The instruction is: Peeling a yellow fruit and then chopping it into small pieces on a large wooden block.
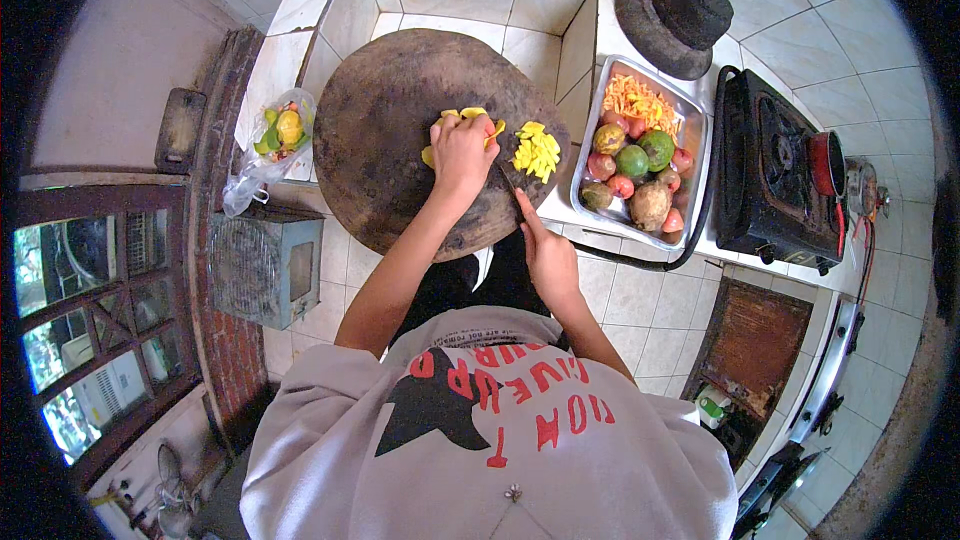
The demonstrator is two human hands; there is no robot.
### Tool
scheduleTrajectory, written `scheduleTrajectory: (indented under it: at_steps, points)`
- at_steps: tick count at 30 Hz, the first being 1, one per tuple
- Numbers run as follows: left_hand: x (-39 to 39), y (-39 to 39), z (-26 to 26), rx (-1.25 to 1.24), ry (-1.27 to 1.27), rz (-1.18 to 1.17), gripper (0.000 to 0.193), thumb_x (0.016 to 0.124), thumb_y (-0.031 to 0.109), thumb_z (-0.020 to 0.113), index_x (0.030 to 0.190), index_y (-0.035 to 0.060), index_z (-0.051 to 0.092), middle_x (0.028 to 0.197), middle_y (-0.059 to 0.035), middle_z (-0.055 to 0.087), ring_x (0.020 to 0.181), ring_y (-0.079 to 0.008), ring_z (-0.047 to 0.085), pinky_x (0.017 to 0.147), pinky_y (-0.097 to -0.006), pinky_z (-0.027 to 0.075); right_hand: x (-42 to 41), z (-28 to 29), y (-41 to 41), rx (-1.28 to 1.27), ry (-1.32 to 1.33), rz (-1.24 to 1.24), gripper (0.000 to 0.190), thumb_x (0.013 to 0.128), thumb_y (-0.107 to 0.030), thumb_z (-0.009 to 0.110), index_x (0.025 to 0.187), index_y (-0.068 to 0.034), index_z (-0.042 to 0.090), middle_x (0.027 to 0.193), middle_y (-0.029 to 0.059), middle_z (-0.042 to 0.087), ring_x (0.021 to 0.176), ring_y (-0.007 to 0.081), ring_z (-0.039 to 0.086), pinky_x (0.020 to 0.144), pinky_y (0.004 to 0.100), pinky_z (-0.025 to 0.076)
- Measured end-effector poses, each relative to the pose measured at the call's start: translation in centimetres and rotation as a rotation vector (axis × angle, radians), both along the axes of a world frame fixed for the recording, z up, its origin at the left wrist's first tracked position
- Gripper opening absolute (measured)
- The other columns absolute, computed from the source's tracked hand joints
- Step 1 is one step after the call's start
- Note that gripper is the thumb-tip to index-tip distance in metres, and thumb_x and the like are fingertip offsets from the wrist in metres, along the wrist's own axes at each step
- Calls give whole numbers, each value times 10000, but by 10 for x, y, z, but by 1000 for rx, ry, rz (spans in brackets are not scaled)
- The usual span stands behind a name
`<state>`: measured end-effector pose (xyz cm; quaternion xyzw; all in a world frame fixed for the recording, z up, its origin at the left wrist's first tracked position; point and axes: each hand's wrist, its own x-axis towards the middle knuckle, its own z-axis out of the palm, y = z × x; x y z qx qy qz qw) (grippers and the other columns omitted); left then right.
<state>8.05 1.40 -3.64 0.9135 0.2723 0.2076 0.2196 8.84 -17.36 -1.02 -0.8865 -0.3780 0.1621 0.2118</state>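
Note:
A large round wooden chopping board [382,135] lies across the front of a tiled basin. My left hand [461,154] presses down on yellow fruit slices [472,113], some of which stick out past the fingers. My right hand [551,262] grips a kitchen knife [508,178], the index finger stretched along it. The dark blade rests at the board beside my left fingertips. On the board's right side sits a small pile of cut yellow pieces [537,152].
Right of the board stands a metal tray [576,187] with shredded orange pieces [637,99] and several whole fruits. Beyond it are a black gas stove [757,165], a red pan [825,163] and a stone mortar [664,26]. A plastic bag of peelings [281,135] lies at the left.

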Motion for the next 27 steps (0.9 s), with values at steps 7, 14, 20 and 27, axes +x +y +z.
scheduleTrajectory:
  at_steps: [7,14,20,27]
  points:
    - [-7,-1,-1,-64,-49,-15,167,646,132,696,784,112,605,736,-10,620,788,-220,555,709,-358,367,0,-1,-3,60,0,-34,493,873,-121,507,1330,-249,373,580,215,536,503,357,558,463,430,431]
    - [-19,-13,5,-69,44,-42,227,693,228,690,858,90,616,759,-25,613,827,-221,527,768,-365,355,8,-5,-5,83,38,-88,504,875,-131,514,1334,-272,363,570,207,529,494,349,554,465,427,413]
    - [-6,-19,9,129,157,-27,306,686,241,695,932,86,601,879,-65,603,911,-234,498,794,-371,352,12,-5,2,38,41,-96,508,873,-136,513,1336,-272,356,585,214,540,529,362,570,477,439,418]
    - [-6,-13,2,87,101,-14,212,705,213,658,850,62,623,876,-73,623,882,-252,532,772,-382,365,14,-2,3,30,61,-109,508,872,-131,513,1336,-270,359,631,225,558,574,367,582,501,439,427]
